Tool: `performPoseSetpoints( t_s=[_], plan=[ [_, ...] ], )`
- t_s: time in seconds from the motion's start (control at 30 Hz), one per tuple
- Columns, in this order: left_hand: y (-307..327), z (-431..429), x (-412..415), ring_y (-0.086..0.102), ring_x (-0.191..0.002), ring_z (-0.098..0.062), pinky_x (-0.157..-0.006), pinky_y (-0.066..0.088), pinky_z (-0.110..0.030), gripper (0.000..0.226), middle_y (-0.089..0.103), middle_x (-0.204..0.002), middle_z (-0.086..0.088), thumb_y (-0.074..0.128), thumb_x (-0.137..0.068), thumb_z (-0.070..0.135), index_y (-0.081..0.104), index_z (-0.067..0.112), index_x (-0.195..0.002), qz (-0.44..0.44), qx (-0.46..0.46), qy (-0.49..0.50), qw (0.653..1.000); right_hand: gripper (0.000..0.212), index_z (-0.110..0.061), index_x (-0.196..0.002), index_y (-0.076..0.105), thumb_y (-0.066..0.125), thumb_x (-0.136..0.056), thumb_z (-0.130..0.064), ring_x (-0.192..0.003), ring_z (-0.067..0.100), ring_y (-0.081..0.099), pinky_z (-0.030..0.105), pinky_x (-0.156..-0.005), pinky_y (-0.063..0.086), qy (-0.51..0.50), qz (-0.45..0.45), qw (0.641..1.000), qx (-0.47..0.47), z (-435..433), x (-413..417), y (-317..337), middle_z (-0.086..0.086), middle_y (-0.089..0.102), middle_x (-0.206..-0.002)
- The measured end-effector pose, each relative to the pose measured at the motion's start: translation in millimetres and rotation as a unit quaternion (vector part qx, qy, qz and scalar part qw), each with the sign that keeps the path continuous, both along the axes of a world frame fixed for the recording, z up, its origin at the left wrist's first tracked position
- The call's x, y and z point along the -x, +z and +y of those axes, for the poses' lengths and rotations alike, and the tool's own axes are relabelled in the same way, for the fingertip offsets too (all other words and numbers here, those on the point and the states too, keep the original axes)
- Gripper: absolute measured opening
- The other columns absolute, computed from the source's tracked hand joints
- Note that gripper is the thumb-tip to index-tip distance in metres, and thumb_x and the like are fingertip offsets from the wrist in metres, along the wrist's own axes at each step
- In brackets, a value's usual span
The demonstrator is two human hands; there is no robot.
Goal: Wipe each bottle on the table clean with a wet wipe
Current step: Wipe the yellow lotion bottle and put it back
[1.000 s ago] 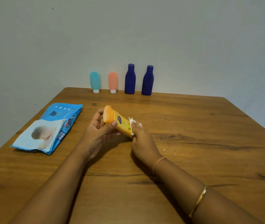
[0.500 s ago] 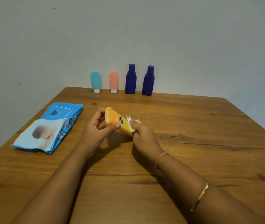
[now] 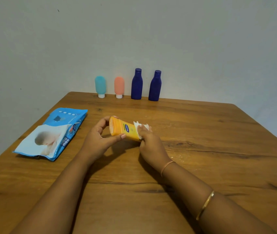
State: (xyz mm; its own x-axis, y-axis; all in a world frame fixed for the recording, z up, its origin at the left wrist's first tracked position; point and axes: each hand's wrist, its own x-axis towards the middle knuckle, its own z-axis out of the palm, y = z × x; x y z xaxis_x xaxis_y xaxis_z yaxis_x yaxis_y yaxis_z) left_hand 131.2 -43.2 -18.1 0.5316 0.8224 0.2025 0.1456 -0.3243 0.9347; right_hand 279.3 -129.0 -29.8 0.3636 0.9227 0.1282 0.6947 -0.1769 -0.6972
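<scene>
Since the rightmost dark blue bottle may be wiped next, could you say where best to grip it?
Probably grip the rightmost dark blue bottle round its wide lower body, from the front or its free right side: it stands upright by the wall, with the other dark blue bottle close on its left.

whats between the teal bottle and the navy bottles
The peach bottle, standing cap-down and apart from both neighbours; the head view shows it.

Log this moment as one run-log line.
step: wiping yellow bottle | left hand: grips yellow bottle | right hand: holds wet wipe against it | back-row bottles: standing by wall
</scene>
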Motion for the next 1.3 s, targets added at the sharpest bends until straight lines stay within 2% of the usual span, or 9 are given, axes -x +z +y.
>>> performPoseSetpoints(
  t_s=[0.2, 0.33, 0.47, 0.57, 0.67, 0.77, 1.03, 1.13, 1.3],
  plan=[
    [0.4, -0.4, 2.1, 0.051, -0.111, -0.002, -0.097, 0.045, -0.035, 0.056, 0.057, -0.117, 0.017, 0.075, -0.073, 0.017, 0.049, 0.038, -0.118, -0.011, 0.009, -0.001, 1.000, 0.059, -0.021, -0.145, 0.023, 0.038, -0.093, 0.004, -0.141, 0.002, 0.001, 0.013, -0.109, 0.005, 0.151, -0.005, 0.983, -0.103, -5.5, 28.0, 8.0, -0.009, 0.017, -0.153],
    [1.1, 0.8, 1.1, 0.052, -0.113, -0.012, -0.091, 0.051, -0.040, 0.055, 0.055, -0.122, 0.011, 0.073, -0.075, 0.017, 0.051, 0.044, -0.116, -0.004, 0.015, -0.019, 1.000, 0.058, -0.021, -0.146, 0.019, 0.037, -0.095, 0.000, -0.143, 0.011, 0.005, 0.032, -0.118, 0.015, 0.060, -0.026, 0.995, -0.069, -4.7, 1.9, -7.9, -0.005, 0.015, -0.155],
    [2.8, -1.8, -3.0, 0.053, -0.109, -0.014, -0.081, 0.056, -0.034, 0.051, 0.051, -0.122, 0.008, 0.067, -0.081, 0.010, 0.053, 0.047, -0.114, -0.014, 0.023, -0.009, 1.000, 0.054, -0.018, -0.146, 0.019, 0.036, -0.097, -0.003, -0.143, 0.015, 0.016, 0.035, -0.116, 0.023, -0.020, 0.002, 0.997, -0.076, -3.4, -0.6, -5.3, 0.000, 0.022, -0.154],
    [0.9, -4.7, -6.0, 0.054, -0.101, -0.008, -0.076, 0.052, -0.024, 0.057, 0.053, -0.111, 0.012, 0.067, -0.080, 0.007, 0.047, 0.036, -0.125, 0.001, 0.018, -0.002, 1.000, 0.057, -0.019, -0.146, 0.018, 0.039, -0.095, -0.002, -0.144, 0.012, 0.009, 0.034, -0.117, 0.018, 0.009, -0.024, 0.993, -0.118, -1.1, 20.0, 5.1, -0.002, 0.018, -0.155],
    [-2.8, -3.5, -5.9, 0.059, -0.103, -0.011, -0.083, 0.053, -0.032, 0.049, 0.061, -0.109, 0.007, 0.068, -0.078, 0.005, 0.050, 0.031, -0.116, -0.037, 0.054, 0.021, 0.998, 0.059, -0.018, -0.146, 0.019, 0.041, -0.094, -0.004, -0.144, 0.014, 0.000, 0.028, -0.113, 0.009, 0.103, -0.111, 0.981, -0.124, 0.4, 39.0, 15.3, -0.001, 0.016, -0.156],
    [-5.2, -1.7, -4.6, 0.056, -0.102, -0.005, -0.078, 0.049, -0.023, 0.043, 0.060, -0.105, 0.014, 0.068, -0.079, 0.007, 0.051, 0.034, -0.109, 0.005, 0.011, 0.035, 0.999, 0.059, -0.019, -0.146, 0.021, 0.043, -0.094, -0.005, -0.144, 0.016, 0.002, 0.029, -0.114, 0.007, 0.136, -0.182, 0.969, -0.095, 1.9, 33.5, 15.9, -0.001, 0.017, -0.156],
    [-2.5, -1.2, -7.9, 0.055, -0.094, -0.004, -0.068, 0.045, -0.016, 0.031, 0.058, -0.101, 0.014, 0.072, -0.076, 0.008, 0.055, 0.028, -0.092, 0.071, -0.039, 0.036, 0.996, 0.051, -0.019, -0.143, 0.031, 0.043, -0.095, -0.008, -0.143, 0.020, 0.015, 0.035, -0.114, 0.018, -0.063, -0.105, 0.992, -0.026, 3.9, -20.3, 6.9, 0.000, 0.029, -0.151],
    [-4.0, -3.3, -9.3, 0.055, -0.089, -0.003, -0.066, 0.044, -0.016, 0.030, 0.059, -0.097, 0.013, 0.072, -0.075, 0.008, 0.054, 0.028, -0.089, 0.078, -0.036, 0.047, 0.995, 0.055, -0.021, -0.144, 0.027, 0.047, -0.094, -0.011, -0.144, 0.021, 0.006, 0.038, -0.115, 0.013, 0.018, -0.164, 0.984, -0.061, -0.4, 2.6, 5.6, -0.001, 0.024, -0.153],
    [-9.2, -1.9, -7.3, 0.059, -0.082, 0.001, -0.063, 0.046, -0.011, 0.029, 0.062, -0.089, 0.013, 0.073, -0.075, 0.004, 0.056, 0.024, -0.089, 0.073, -0.039, 0.045, 0.996, 0.057, -0.017, -0.145, 0.026, 0.046, -0.093, -0.007, -0.143, 0.016, 0.012, 0.027, -0.114, 0.002, 0.154, -0.228, 0.958, -0.078, 1.6, 22.4, 8.2, 0.001, 0.025, -0.153]
  ],
)
